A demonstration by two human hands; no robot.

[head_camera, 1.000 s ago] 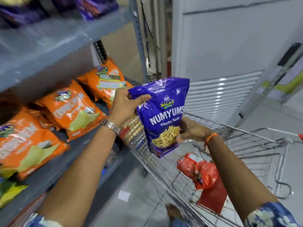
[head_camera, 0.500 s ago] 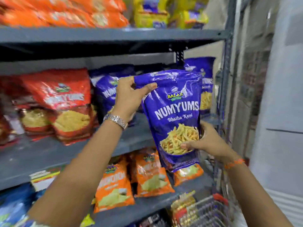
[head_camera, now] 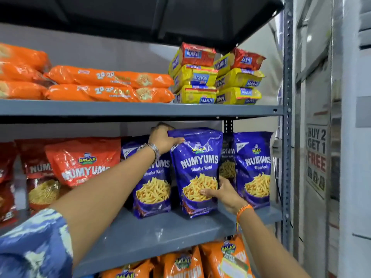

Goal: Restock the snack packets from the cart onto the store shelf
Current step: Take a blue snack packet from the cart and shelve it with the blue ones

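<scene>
A purple Numyums packet (head_camera: 197, 157) stands upright on the grey middle shelf (head_camera: 152, 231), between two other purple packets (head_camera: 152, 189) (head_camera: 254, 169). My left hand (head_camera: 162, 138) grips its top left corner, a metal watch on the wrist. My right hand (head_camera: 222, 192) holds its lower right side, thumb across the front. The packet's bottom rests on the shelf board. The cart is out of view.
Red Numyums packets (head_camera: 80, 161) fill the shelf's left part. The shelf above carries orange biscuit rolls (head_camera: 108, 85) and stacked yellow Marie packs (head_camera: 216, 81). Orange packets (head_camera: 200, 261) sit on the shelf below. A steel upright (head_camera: 288, 137) and a "Buy 2 Get 1 Free" sign (head_camera: 316, 155) stand at right.
Both hands lifted the purple packet from over the cart up to the middle shelf and stood it between the other purple packets. The view swung up from the cart to the shelves.
</scene>
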